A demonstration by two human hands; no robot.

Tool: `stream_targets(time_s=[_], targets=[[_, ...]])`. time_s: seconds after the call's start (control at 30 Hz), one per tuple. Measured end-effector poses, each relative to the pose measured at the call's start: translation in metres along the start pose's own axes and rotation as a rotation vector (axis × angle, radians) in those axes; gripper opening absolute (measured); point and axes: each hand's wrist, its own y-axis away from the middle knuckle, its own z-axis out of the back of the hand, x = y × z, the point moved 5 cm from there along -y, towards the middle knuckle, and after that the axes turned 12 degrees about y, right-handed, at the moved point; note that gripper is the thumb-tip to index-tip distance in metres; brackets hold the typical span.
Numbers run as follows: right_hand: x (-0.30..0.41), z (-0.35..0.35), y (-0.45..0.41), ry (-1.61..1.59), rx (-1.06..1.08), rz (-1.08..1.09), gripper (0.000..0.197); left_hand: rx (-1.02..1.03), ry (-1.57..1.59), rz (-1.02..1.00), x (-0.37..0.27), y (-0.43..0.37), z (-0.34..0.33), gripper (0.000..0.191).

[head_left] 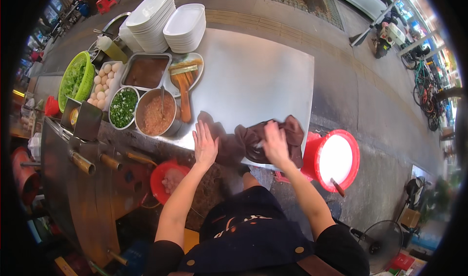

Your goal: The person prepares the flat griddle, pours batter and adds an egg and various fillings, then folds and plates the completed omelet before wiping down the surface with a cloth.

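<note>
A dark brown cloth (252, 144) lies crumpled along the near edge of a metal-topped table (252, 75). My left hand (206, 145) is flat, palm down, at the cloth's left end, its fingers extended and holding nothing. Over the bunched right part of the cloth is my right hand (275, 144), blurred. Whether its fingers grip the fabric or only press on it is unclear. Left of my left hand, a wide brush with a wooden handle (185, 104) rests across a sauce-smeared white plate (199, 75).
A steel pot of minced filling (158, 113), a bowl of chopped green onion (124, 107), a pan of brown sauce (146, 70), eggs (104, 82) and stacked white plates (184, 24) crowd the table's left. A red bucket of white content (334, 159) stands off the right edge.
</note>
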Motion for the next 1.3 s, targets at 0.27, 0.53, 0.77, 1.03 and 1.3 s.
stream_targets(time_s=[0.27,0.53,0.77,1.03,1.3], targets=[[-0.112,-0.008,-0.074,0.258,0.017,-0.413,0.059,-0.172,0.153,0.194,-0.001,0.012,0.015,0.037],[0.020,0.033,-0.038,0.218,0.153,0.576,0.084,-0.417,0.647,0.504,0.054,0.127,0.079,0.012],[0.141,0.028,0.031,-0.040,0.285,0.762,0.032,-0.742,0.610,0.684,0.105,0.242,0.169,0.012],[0.366,0.069,0.162,-0.523,0.537,1.137,0.040,-0.538,2.452,1.190,0.086,0.333,0.026,0.061],[0.400,0.069,0.087,-1.282,1.032,0.468,0.027,-0.983,2.565,0.823,0.100,0.371,0.061,0.031]])
